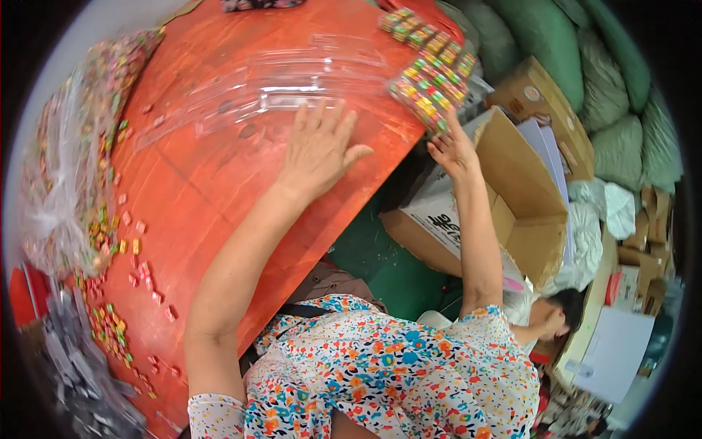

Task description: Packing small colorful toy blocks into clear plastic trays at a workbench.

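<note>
Facing open tabletop (194,227), left hand (316,150) spread, right grip (457,155) at edgeside filled tray (428,89) unclear

Open carton (534,241): white panel (428,212) is bearing bold black lettering (442,222) (running aslant) | brown carton (559,121): is showing blurred print (532,94)

The left hand (318,150) is flat with its fingers spread, over a red table (219,183) and right by some clear plastic trays (292,77), and the right hand (455,150) has its fingers at the near end of bright packs (431,88) full of tiny colored blocks. On the left sits a big see-through bag (84,132) of little blocks, with loose blocks (110,329) spilled near it. On the right are an open brown box (530,219), fat green sacks (541,47) and another person (545,322).
</note>
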The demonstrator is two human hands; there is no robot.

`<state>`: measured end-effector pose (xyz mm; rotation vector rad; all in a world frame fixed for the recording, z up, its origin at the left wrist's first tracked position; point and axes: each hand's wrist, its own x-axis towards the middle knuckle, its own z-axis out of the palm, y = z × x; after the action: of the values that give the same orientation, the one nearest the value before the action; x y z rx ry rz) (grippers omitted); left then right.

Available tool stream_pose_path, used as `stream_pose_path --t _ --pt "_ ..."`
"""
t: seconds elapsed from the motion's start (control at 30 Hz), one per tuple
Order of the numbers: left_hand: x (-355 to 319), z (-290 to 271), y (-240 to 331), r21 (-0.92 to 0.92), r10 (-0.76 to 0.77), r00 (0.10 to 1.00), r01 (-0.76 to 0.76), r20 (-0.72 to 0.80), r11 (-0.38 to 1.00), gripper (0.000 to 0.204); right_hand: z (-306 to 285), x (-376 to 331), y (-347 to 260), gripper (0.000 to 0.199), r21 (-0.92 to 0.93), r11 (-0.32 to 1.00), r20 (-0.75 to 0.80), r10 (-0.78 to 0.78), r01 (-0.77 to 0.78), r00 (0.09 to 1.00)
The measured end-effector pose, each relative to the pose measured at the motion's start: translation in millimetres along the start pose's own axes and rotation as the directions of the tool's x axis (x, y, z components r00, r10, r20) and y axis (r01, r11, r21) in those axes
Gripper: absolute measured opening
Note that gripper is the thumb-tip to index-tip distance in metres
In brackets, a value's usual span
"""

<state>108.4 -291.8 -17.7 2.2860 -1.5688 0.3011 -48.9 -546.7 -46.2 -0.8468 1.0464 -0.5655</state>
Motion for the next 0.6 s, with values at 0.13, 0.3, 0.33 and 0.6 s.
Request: stream_pose_path --t 0.13,0.3,0.33,0.6 --pt "-55.0 -28.3 -4.9 -0.065 -0.059 0.998 0.057 -0.016 0.996 0.067 -8.7 -54.3 21.4 0.052 -0.277 0.936 0.001 -0.224 0.215 0.975" --pt "-109.9 -44.4 -7.8 -0.128 -0.156 0.987 0.158 0.021 0.979 0.064 59.5 -110.9 52.7 0.017 -0.454 0.141 0.621 -0.658 0.880 0.426" --pt "-119.7 -48.5 -7.1 -0.116 -0.178 0.984 0.179 0.016 0.977 0.064 89.7 -117.0 50.0 0.017 -0.434 0.123 0.680 -0.605 0.892 0.415" --pt "-191.0 -90.2 8.5 -0.061 -0.297 0.950 0.303 0.092 0.951 0.065 277.1 -61.6 81.1 0.049 -0.016 -0.385 0.955 -0.279 0.923 -0.100"
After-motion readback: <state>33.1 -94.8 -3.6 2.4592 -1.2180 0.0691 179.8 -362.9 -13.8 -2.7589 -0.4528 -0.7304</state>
